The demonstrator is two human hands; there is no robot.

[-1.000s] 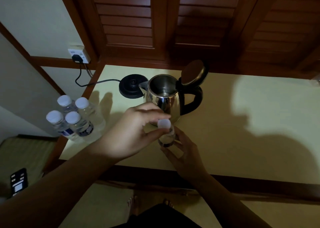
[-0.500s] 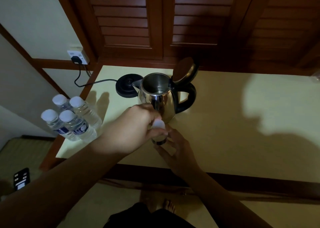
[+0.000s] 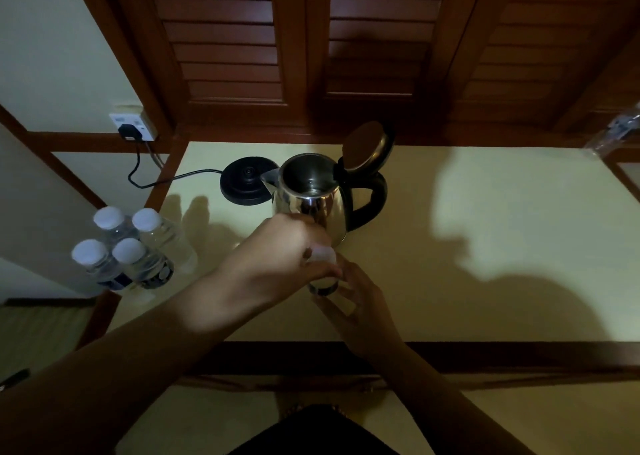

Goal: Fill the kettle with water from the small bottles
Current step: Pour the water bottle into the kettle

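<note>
- My left hand [image 3: 277, 257] comes in from the left and sits over the top of the small bottle [image 3: 323, 283], fingers curled tight around its white cap [image 3: 323, 256].
- My right hand [image 3: 360, 302] holds the bottle's body from below and to the right, fingers wrapped round it, with only a dark band of the bottle showing between my two hands.
- The bottle stands roughly upright, its long axis running up toward my left palm, so any twist I give the cap turns about that line.
- The kettle [image 3: 311, 198] sits just beyond my hands on the table [image 3: 485, 247], lid [image 3: 367, 146] tipped back and mouth open; it looks nearly empty, though the light is too dim to be sure.
- The kettle's mouth is higher than the cap and straight ahead, so I judge the pour means lifting the bottle forward and tipping it away from me, with my right hand the one placed to carry it.
- The handle [image 3: 370, 198] points right and the spout left, neither in my path.
- The black base [image 3: 247, 184] lies left of the kettle, its cord running to the wall socket [image 3: 131, 127].
- Four more capped bottles [image 3: 131, 250] stand in a cluster at the table's left edge, well apart from my hands.
</note>
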